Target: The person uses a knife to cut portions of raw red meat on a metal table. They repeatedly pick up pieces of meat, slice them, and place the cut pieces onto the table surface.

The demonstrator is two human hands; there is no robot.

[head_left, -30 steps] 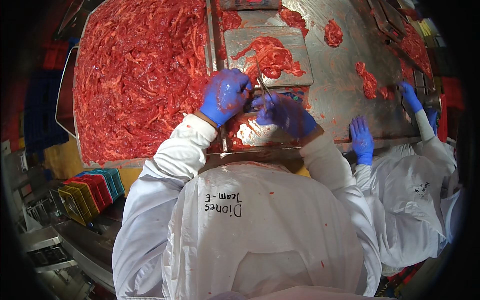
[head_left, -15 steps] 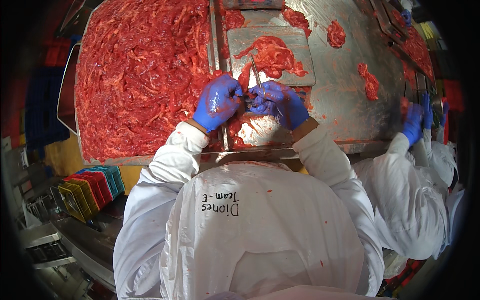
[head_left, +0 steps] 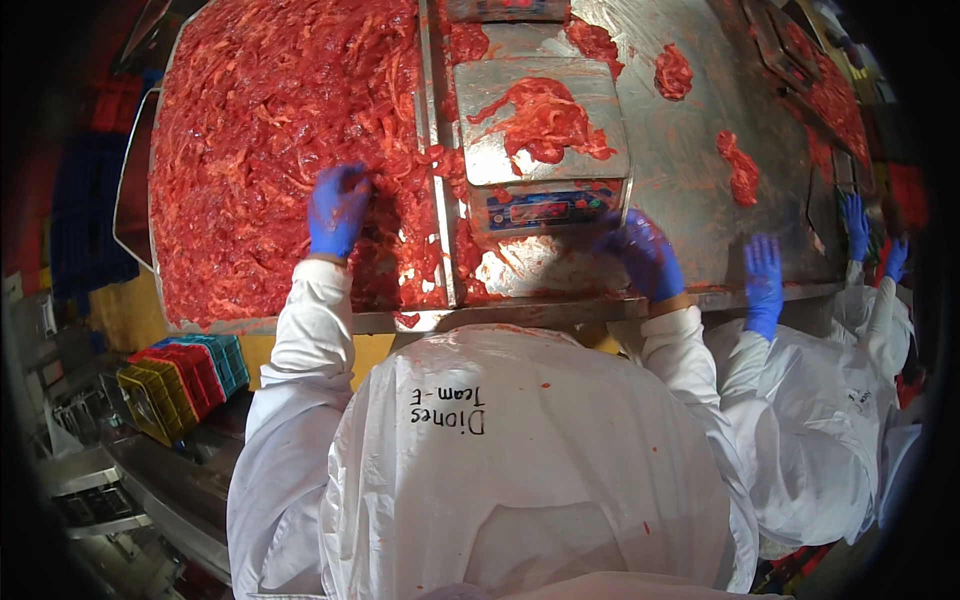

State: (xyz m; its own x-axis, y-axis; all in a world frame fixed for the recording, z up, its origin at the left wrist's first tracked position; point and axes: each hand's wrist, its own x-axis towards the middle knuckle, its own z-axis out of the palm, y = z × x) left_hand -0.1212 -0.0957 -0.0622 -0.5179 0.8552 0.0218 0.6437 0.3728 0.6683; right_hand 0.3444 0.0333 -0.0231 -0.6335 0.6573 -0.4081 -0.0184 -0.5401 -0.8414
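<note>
My left hand, in a blue glove, is over a broad bed of raw red meat strips at the left. Its fingers bend over at the tips, and whatever they may hold is hidden. Smeared by motion, my right hand, also gloved in blue, is by the near right corner of a weighing scale. Whether it holds anything does not show. A piece of raw meat lies on the scale's steel platform, with small red scraps on its display panel.
A metal divider separates the meat bed from the scale. Loose meat pieces lie on the steel table at the right. A co-worker's gloved hand is at the table's near edge. Coloured crates stand lower left.
My hands have parted: the left moved left over the meat bed, the right moved right and nearer. The scale's display is uncovered. The thin metal tool seen earlier at my right hand no longer shows.
</note>
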